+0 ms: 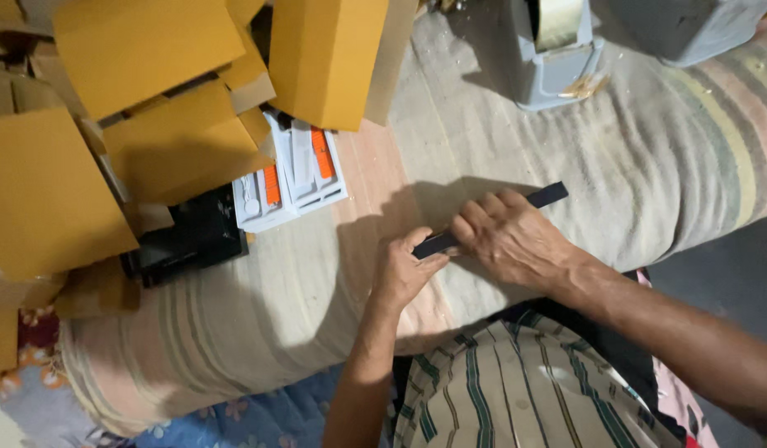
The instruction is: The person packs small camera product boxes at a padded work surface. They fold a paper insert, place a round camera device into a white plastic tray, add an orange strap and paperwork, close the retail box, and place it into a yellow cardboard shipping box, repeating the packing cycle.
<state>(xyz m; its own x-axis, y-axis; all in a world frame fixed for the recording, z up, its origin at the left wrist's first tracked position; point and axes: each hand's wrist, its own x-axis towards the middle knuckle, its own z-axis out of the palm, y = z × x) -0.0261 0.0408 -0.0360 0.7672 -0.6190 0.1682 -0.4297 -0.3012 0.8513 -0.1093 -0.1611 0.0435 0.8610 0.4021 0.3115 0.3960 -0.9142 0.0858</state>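
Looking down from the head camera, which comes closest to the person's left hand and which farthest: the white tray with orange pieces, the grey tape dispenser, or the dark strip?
From the left hand:
1. Dark strip, held in both hands.
2. White tray with orange pieces, up and left.
3. Grey tape dispenser, top, beyond the right hand.

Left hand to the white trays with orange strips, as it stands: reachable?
Probably yes. The white trays lie uncovered up and left of the left hand, with only bare striped cloth between. But that hand is gripping the dark strip together with the right hand, so it would need to let go first.
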